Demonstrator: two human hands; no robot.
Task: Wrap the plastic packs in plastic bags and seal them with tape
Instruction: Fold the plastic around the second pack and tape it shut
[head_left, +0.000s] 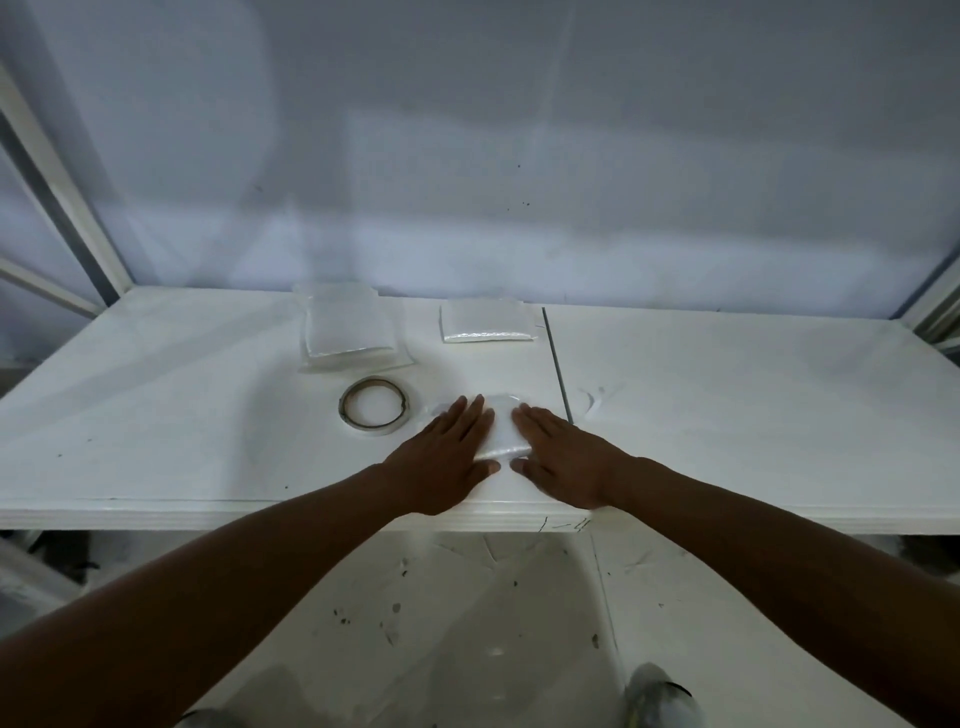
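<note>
Three plastic packs are counted on one counter (727, 415): a first pack (350, 332) left of centre, a second pack (488, 323) at centre, and a third pack (503, 434) just below it, between the hands. One tape roll (373, 404) is seen left of centre. Two hands are counted, a left hand (447, 457) and a right hand (563, 457). Two shoe tips are made out at the bottom edge, one (657, 693) lower right, one (205, 719) lower left. The clear bags cannot be counted.

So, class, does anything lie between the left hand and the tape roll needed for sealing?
Nothing visible does. The tape roll lies on the table just left of the left hand, with only bare tabletop between them. That hand and the right hand press flat on the plastic pack.
</note>
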